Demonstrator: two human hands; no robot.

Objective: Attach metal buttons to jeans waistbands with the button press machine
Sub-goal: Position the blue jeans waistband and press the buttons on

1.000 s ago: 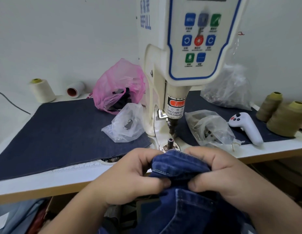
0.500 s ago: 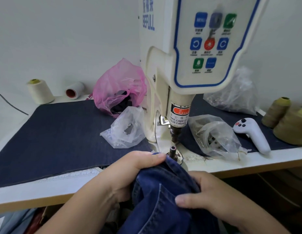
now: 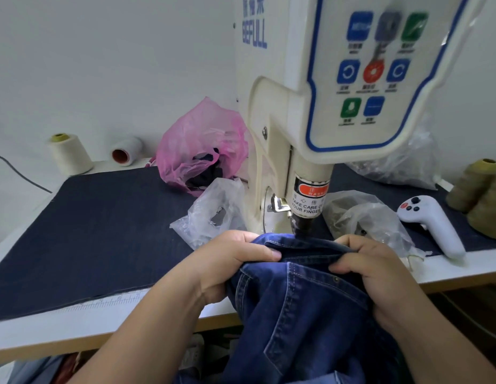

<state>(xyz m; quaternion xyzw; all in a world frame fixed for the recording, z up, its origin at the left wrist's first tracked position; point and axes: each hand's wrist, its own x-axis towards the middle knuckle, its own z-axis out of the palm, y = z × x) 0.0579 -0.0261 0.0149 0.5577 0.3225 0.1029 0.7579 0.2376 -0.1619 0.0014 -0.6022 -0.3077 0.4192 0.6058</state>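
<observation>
The cream button press machine (image 3: 294, 128) stands at the table's middle, its black plunger (image 3: 303, 227) down against the waistband. Dark blue jeans (image 3: 302, 306) hang over the table's front edge, with the waistband spread under the plunger. My left hand (image 3: 235, 259) grips the waistband on the left, thumb on top. My right hand (image 3: 371, 267) grips it on the right, fingers curled over the edge. The lower die is hidden under the denim. Clear plastic bags of small metal parts lie left (image 3: 213, 214) and right (image 3: 363, 220) of the machine.
A dark denim mat (image 3: 97, 231) covers the white table (image 3: 75, 328). A pink bag (image 3: 202, 145), a cream thread cone (image 3: 69, 153) and a small roll (image 3: 126, 153) sit at the back left. A white handheld controller (image 3: 432, 225) and olive thread cones (image 3: 482, 195) sit on the right.
Both hands have lifted the waistband up and forward onto the die, which is now covered. The plunger now meets the denim. My right hand moved from the jeans' front to the waistband edge.
</observation>
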